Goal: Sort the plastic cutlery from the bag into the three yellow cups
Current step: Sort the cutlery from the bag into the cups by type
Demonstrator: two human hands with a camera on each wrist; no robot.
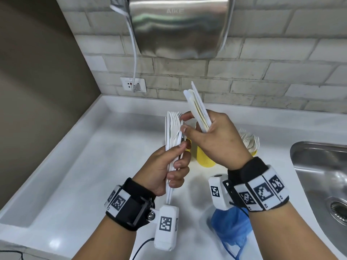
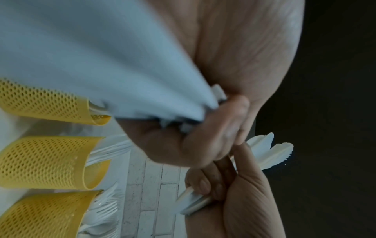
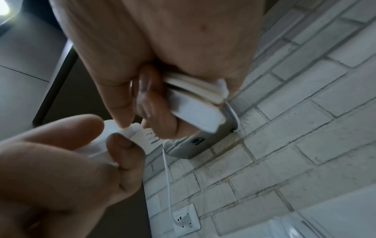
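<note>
White counter (image 1: pixel 78 166) running between corner wall and steel sink (image 1: pixel 323 177); both hands working above it, open surface lying to the left.

Left hand (image 1: pixel 165 171) is gripping a bundle of forks (image 1: pixel 173 128) upright; right hand (image 1: pixel 212 139) is clutching a flat knife bundle (image 1: pixel 198 107), thumb and forefinger reaching to the forks. Head view is catching the blue bag (image 1: pixel 231 225) near the counter edge; left-wrist view alone is showing all three yellow cups (image 2: pixel 46 162) in a row, cutlery inside.

Left hand (image 1: pixel 165 171) is gripping a bunch of white plastic forks (image 1: pixel 173 132), tines up. Right hand (image 1: pixel 214 139) holds a stack of white plastic knives (image 1: pixel 197 107) while pinching at the forks. Yellow perforated cups (image 1: pixel 204 158) sit behind on the white surface (image 1: pixel 93 166), crumpled blue plastic bag (image 1: pixel 232 226) nearer.
</note>
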